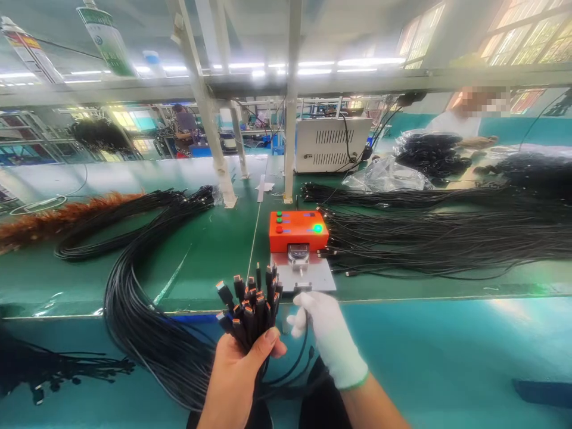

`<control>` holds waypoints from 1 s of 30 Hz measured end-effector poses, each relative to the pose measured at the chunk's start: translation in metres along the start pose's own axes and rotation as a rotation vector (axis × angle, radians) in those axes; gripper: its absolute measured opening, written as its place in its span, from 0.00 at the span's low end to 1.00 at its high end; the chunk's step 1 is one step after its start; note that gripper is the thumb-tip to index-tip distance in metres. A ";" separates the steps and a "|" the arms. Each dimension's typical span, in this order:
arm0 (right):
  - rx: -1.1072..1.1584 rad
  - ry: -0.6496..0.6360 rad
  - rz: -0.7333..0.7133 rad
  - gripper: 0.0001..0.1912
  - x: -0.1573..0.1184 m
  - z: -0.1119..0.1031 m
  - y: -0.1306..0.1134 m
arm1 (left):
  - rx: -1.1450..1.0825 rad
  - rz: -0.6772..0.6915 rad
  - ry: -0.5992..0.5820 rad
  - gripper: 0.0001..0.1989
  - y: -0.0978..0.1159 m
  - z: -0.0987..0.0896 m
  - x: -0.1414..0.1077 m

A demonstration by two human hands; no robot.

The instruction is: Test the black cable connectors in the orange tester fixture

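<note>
My bare left hand (243,360) is closed round a thick bundle of black cables (250,307), their plugs with orange tips pointing up and away from me. The rest of that bundle sags off the bench edge to the left. In a white glove, my right hand (324,333) pinches a single black cable (306,339) at the front of a metal plate. Its plug end is hidden by the fingers. On that plate stands an orange test box (298,231) with a lit green lamp, other buttons and a small gauge (298,253) at its front.
Many black cables (438,232) lie across the green bench (214,250) on the right. Frame posts (292,119) rise behind the box, near a grey metal case (330,143). Cables (58,366) hang at lower left. A person (456,122) sits at the far right.
</note>
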State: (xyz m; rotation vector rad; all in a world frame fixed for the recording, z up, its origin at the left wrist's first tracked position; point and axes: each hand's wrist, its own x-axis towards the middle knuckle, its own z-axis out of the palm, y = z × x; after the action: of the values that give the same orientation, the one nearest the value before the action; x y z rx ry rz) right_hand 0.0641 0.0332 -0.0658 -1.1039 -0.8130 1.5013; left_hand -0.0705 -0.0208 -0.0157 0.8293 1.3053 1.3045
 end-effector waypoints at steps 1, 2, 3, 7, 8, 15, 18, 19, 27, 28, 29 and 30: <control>0.015 -0.001 -0.009 0.10 0.001 0.000 0.001 | 0.001 0.009 -0.015 0.09 0.000 0.000 0.001; 0.024 -0.001 -0.018 0.09 0.002 0.000 0.002 | -0.012 0.014 -0.026 0.08 0.001 -0.001 0.001; 0.027 -0.001 -0.026 0.09 0.003 0.000 0.003 | -0.037 0.016 -0.033 0.08 0.001 0.000 0.001; 0.019 -0.008 -0.018 0.10 0.006 0.003 0.005 | -0.109 0.022 -0.062 0.09 0.003 0.002 -0.001; 0.013 -0.010 -0.015 0.10 0.006 0.003 0.004 | -0.106 0.031 -0.063 0.10 0.003 0.002 -0.002; -0.862 0.027 -0.014 0.13 -0.013 -0.024 -0.012 | -0.122 0.007 -0.057 0.08 0.005 0.001 -0.005; -1.158 0.257 -0.061 0.13 -0.028 -0.029 -0.026 | -0.057 0.012 -0.099 0.10 0.002 -0.003 -0.004; -1.142 0.256 -0.105 0.12 -0.035 -0.026 -0.032 | -0.026 0.018 -0.104 0.11 0.000 -0.004 -0.003; -0.095 0.076 -0.250 0.14 -0.052 0.025 -0.023 | 0.010 0.045 -0.010 0.17 -0.018 -0.002 0.000; -0.038 0.119 -0.229 0.13 -0.048 0.023 -0.019 | -0.002 0.071 0.036 0.16 -0.018 -0.002 -0.001; 0.002 0.143 -0.212 0.13 -0.043 0.020 -0.015 | -0.006 0.089 0.070 0.14 -0.017 -0.003 -0.002; 0.020 0.148 -0.191 0.13 -0.038 0.015 -0.013 | -0.002 0.097 0.089 0.13 -0.016 -0.004 -0.003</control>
State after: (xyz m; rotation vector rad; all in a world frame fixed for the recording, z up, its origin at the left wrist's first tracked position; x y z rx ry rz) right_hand 0.0556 -0.0001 -0.0409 -1.0771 -0.7763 1.2518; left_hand -0.0706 -0.0267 -0.0312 0.8505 1.3472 1.4332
